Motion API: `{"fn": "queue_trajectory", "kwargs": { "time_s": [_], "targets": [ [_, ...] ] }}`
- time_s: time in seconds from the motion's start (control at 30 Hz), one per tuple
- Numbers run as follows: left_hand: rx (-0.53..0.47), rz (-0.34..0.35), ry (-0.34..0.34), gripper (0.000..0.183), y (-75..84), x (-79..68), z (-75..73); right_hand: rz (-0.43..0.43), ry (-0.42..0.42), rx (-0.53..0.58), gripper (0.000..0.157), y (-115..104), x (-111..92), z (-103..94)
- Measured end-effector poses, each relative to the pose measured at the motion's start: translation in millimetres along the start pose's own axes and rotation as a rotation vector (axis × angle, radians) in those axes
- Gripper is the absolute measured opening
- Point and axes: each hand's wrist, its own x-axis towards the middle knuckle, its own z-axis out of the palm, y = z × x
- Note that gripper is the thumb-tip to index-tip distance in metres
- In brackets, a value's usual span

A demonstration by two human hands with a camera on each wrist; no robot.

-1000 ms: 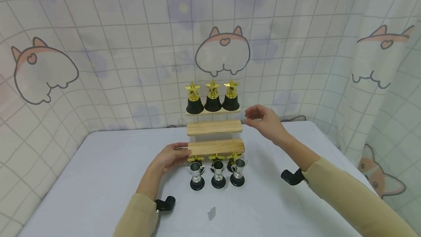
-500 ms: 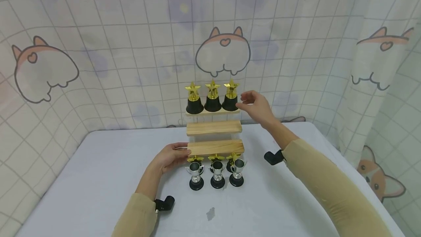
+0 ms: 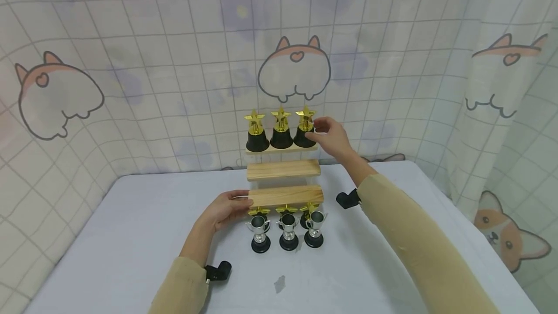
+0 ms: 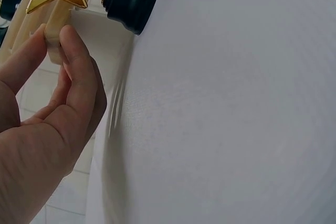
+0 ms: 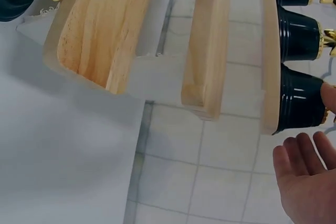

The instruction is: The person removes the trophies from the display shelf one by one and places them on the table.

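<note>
A three-tier wooden display shelf [image 3: 285, 196] stands at the table's back edge. My left hand [image 3: 225, 209] pinches the left end of its lowest board [image 4: 56, 32] between thumb and fingers. On the top tier, three trophies with gold stars on black bases stand in a row. My right hand [image 3: 332, 138] is at the rightmost star trophy [image 5: 302, 100]. Its thumb overlaps the black base in the right wrist view, while the other fingers are extended, apart from the base. The left star trophy [image 3: 257, 140] and middle star trophy [image 3: 281, 137] stand beside it.
The middle board [image 3: 283, 170] and lowest board have bare tops. In front of the shelf, three silver cup trophies [image 3: 288, 231] stand on the white table [image 3: 152, 236], with more gold star trophies [image 3: 258, 211] right behind them. A patterned curtain [image 3: 174, 86] hangs behind.
My right hand has moved left and up from beside the middle board to the rightmost star trophy on the top tier. The left hand has stayed on the lowest board.
</note>
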Motion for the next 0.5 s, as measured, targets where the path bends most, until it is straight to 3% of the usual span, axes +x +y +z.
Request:
{"fn": "queue_trajectory", "kwargs": {
  "time_s": [0.5],
  "targets": [
    [0.002,-0.006,-0.009,0.057,1.9,-1.1,0.0,-0.024,-0.011,-0.012,0.060,3.1,4.7,10.4]
  ]
}}
